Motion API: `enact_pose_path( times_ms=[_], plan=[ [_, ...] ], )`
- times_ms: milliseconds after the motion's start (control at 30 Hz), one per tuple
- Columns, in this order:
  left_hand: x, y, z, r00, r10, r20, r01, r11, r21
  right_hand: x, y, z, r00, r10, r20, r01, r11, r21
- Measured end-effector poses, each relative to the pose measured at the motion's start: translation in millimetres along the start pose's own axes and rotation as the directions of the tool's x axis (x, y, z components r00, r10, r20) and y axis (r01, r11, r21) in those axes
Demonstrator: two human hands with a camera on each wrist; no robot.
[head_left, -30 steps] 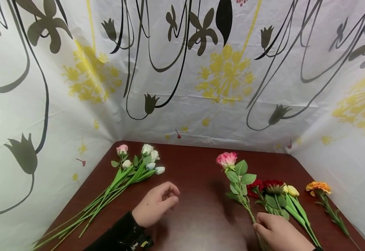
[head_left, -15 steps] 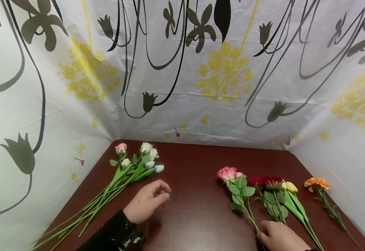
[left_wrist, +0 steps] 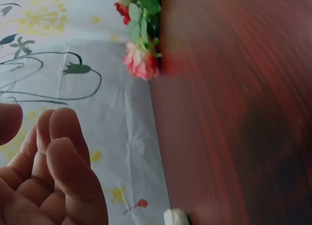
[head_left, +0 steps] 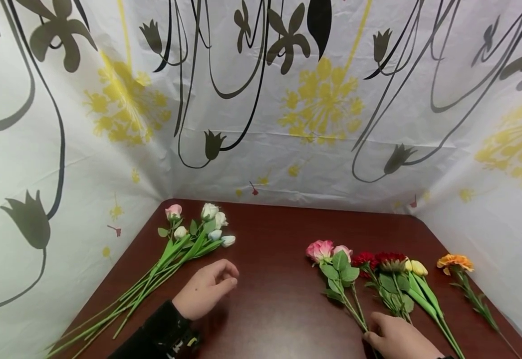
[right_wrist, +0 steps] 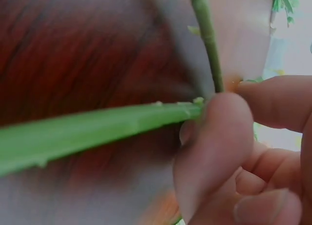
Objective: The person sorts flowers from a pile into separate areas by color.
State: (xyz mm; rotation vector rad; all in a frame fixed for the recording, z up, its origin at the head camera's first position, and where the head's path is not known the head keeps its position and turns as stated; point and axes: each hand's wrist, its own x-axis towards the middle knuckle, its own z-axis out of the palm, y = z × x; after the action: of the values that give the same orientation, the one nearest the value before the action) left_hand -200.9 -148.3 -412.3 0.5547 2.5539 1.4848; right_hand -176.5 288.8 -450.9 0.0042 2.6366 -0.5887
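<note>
At the right of the head view, my right hand (head_left: 400, 336) pinches the lower stem of a deep pink rose (head_left: 319, 250). Its bloom lies over the brown table beside a paler pink rose (head_left: 343, 251). The right wrist view shows a green stem (right_wrist: 97, 130) running up to the thumb (right_wrist: 214, 142), and a thinner olive stem (right_wrist: 208, 39) rising behind it. My left hand (head_left: 207, 291) hovers over the table left of the middle, fingers loosely curled around nothing. Its fingers (left_wrist: 73, 171) also appear in the left wrist view.
Dark red flowers (head_left: 389, 262), yellow tulips (head_left: 416, 268) and an orange flower (head_left: 455, 262) lie to the right. On the left rests a bunch of white, pink and pale blue flowers with long stems (head_left: 148, 281). A patterned white curtain (head_left: 261, 174) encloses the table (head_left: 270, 229).
My right hand has lowered the deep pink rose toward the table, bringing its bloom beside the paler one. The left hand has drifted a little to the left.
</note>
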Motion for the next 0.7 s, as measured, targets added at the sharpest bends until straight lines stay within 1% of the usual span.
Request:
enact_pose_path(
  times_ms=[67, 167, 300, 400, 500, 567, 700],
  plan=[
    [-1.2, -2.5, -3.4, 1.000, 0.003, -0.015, -0.002, 0.999, 0.043, -4, -1, -3, 1.000, -0.006, -0.008, 0.006, 1.000, 0.007],
    [-3.9, -6.9, -10.5, 0.999, -0.008, -0.043, 0.012, 0.995, 0.099, -9, -1, -8, 1.000, -0.006, -0.027, 0.007, 1.000, 0.014],
    [-7.9, -13.1, -24.8, 0.994, -0.047, -0.095, 0.063, 0.983, 0.175, -10, 2, -14, 0.999, -0.008, -0.052, 0.009, 1.000, 0.022],
    [-10.6, -18.5, -37.5, 0.987, -0.079, -0.140, 0.112, 0.962, 0.248, -10, 6, -18, 0.998, -0.011, -0.065, 0.014, 0.999, 0.037],
    [-13.0, -25.2, -52.5, 0.977, -0.104, -0.188, 0.163, 0.929, 0.332, -10, 10, -21, 0.997, -0.019, -0.076, 0.022, 0.998, 0.050],
    [-14.1, -30.3, -63.3, 0.966, -0.131, -0.221, 0.210, 0.899, 0.385, -11, 11, -23, 0.996, -0.022, -0.085, 0.027, 0.998, 0.055],
    [-16.9, -40.1, -88.3, 0.949, -0.165, -0.268, 0.280, 0.832, 0.478, -11, 14, -26, 0.994, -0.034, -0.100, 0.039, 0.998, 0.048]
  ],
)
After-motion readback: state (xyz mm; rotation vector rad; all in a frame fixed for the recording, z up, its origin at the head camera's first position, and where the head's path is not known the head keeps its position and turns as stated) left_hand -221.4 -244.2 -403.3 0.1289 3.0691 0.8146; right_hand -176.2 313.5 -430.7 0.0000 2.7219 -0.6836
